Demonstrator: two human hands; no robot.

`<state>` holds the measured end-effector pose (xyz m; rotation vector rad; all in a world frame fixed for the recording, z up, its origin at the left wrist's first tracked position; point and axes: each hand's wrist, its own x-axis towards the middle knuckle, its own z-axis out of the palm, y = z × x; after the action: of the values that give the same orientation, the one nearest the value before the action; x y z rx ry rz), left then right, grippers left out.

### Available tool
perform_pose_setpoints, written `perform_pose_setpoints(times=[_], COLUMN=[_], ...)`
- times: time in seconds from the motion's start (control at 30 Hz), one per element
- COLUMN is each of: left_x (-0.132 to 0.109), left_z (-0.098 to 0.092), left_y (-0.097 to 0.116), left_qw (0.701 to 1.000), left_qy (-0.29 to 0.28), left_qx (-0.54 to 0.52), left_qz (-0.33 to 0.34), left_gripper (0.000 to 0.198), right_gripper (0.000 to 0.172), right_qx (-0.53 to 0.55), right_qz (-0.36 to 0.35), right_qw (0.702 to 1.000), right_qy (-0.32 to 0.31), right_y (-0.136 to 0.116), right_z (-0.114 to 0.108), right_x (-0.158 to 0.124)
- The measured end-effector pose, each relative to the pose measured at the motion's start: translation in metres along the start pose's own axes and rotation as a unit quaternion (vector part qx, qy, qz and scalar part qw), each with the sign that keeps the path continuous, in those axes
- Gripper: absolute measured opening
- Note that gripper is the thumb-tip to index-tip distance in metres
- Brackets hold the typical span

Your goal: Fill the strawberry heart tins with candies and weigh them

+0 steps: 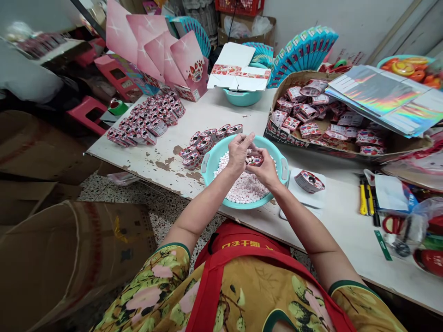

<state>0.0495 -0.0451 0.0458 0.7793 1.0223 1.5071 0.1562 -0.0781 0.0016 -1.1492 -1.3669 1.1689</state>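
Note:
Over the turquoise basin [205,167], my right hand [266,169] is closed around a small oval printed box [255,160]. White pellets show in the box's open side. My left hand [238,152] is beside and just above it, fingers pinched together; what they hold, if anything, is hidden. Many white pellets [247,189] lie in the basin below both hands. To the right, one more oval box [309,181] rests on a flat white device [316,197]. Several similar boxes [205,145] stand on the table left of the basin.
A larger cluster of boxes [148,120] stands at the table's left. Behind on the right, a cardboard carton [277,133] holds many boxes, with shiny sheets [387,94] on top. Yellow cutters [363,198] lie at the right. An open cardboard box [114,240] stands on the floor.

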Motion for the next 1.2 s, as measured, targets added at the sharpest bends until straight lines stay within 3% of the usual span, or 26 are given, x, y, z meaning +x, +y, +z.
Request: perform_pose_setpoints(times=[0.33, 0.47, 0.53, 0.57, 0.6, 0.7, 0.77, 0.83, 0.93, 1.0, 1.03, 1.1, 1.2], left_x=[-0.01, -0.001, 0.004, 0.004, 0.004, -0.003, -0.005, -0.003, 0.002, 0.002, 0.002, -0.001, -0.003], left_z=[0.011, -0.007, -0.025, -0.033, -0.041, -0.056, -0.06, -0.063, -0.066, -0.063, -0.059, -0.049, -0.035], left_y=[0.009, 0.008, -0.001, -0.008, -0.015, -0.035, -0.04, -0.036, -0.017, -0.002, 0.005, 0.016, 0.026], left_qw=[0.998, 0.999, 0.987, 0.964, 0.923, 0.765, 0.727, 0.749, 0.847, 0.9, 0.908, 0.885, 0.811], left_qy=[-0.048, 0.011, -0.008, -0.061, -0.136, -0.346, -0.391, -0.37, -0.287, -0.257, -0.264, -0.312, -0.374], left_qx=[0.019, 0.044, 0.163, 0.258, 0.356, 0.536, 0.557, 0.539, 0.427, 0.337, 0.317, 0.345, 0.448], left_qz=[-0.047, -0.002, 0.001, -0.019, -0.047, -0.092, -0.093, -0.11, -0.134, -0.098, -0.069, -0.009, 0.052], left_gripper=[0.037, 0.028, 0.017, 0.013, 0.011, 0.01, 0.012, 0.009, 0.007, 0.011, 0.013, 0.011, 0.018], right_gripper=[0.065, 0.069, 0.071, 0.07, 0.068, 0.06, 0.056, 0.052, 0.049, 0.046, 0.045, 0.048, 0.063], right_qx=[0.003, 0.022, 0.015, 0.006, -0.006, -0.055, -0.081, -0.097, -0.11, -0.117, -0.117, -0.105, -0.062], right_qz=[-0.001, 0.002, -0.002, -0.004, -0.005, -0.011, -0.014, -0.012, -0.003, 0.001, 0.001, -0.003, -0.001], right_qw=[1.0, 0.999, 0.999, 0.999, 0.999, 0.998, 0.996, 0.995, 0.994, 0.993, 0.993, 0.994, 0.997], right_qy=[0.028, 0.043, 0.051, 0.052, 0.049, 0.03, 0.017, 0.008, -0.006, -0.014, -0.018, -0.025, -0.035], right_y=[0.006, 0.003, 0.0, -0.001, -0.001, -0.003, -0.003, -0.003, -0.001, 0.001, 0.003, 0.005, 0.007], right_z=[-0.002, -0.019, -0.029, -0.034, -0.038, -0.047, -0.052, -0.055, -0.057, -0.054, -0.051, -0.043, -0.032], right_x=[0.002, -0.005, -0.011, -0.015, -0.017, -0.021, -0.021, -0.021, -0.019, -0.018, -0.017, -0.015, -0.013])
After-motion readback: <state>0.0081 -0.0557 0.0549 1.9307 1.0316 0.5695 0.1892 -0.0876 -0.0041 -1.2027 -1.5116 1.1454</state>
